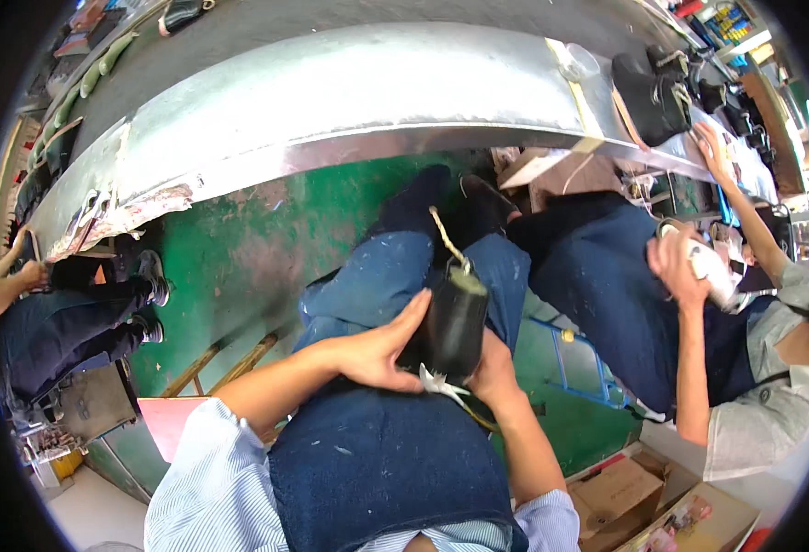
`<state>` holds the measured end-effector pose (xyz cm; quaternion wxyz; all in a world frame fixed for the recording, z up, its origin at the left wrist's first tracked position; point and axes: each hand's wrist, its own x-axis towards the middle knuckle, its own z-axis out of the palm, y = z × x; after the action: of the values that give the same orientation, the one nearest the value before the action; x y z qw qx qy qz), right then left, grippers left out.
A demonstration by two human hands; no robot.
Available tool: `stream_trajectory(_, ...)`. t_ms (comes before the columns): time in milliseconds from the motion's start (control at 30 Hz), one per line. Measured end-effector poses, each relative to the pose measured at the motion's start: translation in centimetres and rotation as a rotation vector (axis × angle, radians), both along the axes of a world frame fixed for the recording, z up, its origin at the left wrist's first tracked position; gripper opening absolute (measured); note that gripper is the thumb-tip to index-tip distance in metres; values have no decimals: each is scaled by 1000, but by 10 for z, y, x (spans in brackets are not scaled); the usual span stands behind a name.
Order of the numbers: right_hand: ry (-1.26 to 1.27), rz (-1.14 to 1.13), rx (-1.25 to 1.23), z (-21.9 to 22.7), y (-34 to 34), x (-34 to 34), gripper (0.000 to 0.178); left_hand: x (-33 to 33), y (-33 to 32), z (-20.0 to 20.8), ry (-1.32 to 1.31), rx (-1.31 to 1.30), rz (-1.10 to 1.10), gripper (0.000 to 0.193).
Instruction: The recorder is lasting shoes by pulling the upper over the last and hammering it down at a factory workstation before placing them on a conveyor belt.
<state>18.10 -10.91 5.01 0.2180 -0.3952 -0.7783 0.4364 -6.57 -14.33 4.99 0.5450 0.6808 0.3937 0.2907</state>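
Note:
A black leather shoe upper (453,336) stands over my lap, stretched on a green last (467,281) with a knotted rope (445,237) rising from its top. My left hand (377,352) holds its left side, thumb pointing up along the leather. On the other side my right hand (493,366) is closed around the upper, its fingers mostly hidden behind it. Below the upper lies a pair of silver pincers (435,381), jaws toward my left fingertips and handles running under my right hand. Whether the right palm also grips the handles cannot be made out.
A metal-edged workbench (331,97) curves across ahead. At the right, a co-worker's hand (680,267) holds a white shoe (712,273); black boots (648,99) stand on the bench there. Another person's hand (25,269) shows at far left. Cardboard boxes (611,497) lie lower right.

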Motion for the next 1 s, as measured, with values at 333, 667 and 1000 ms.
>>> stream_trajectory(333, -51, 85, 255, 22, 3, -24, 48, -54, -23, 46, -439, -664, 561, 54)
stream_trajectory(667, -221, -95, 265, -16, -10, 32, 41, -170, 128, 169, -768, 18, 997, 60)
stream_trajectory(1000, -129, -183, 108, -26, 46, 22, 33, -320, 383, 120, 416, 251, 1014, 58)
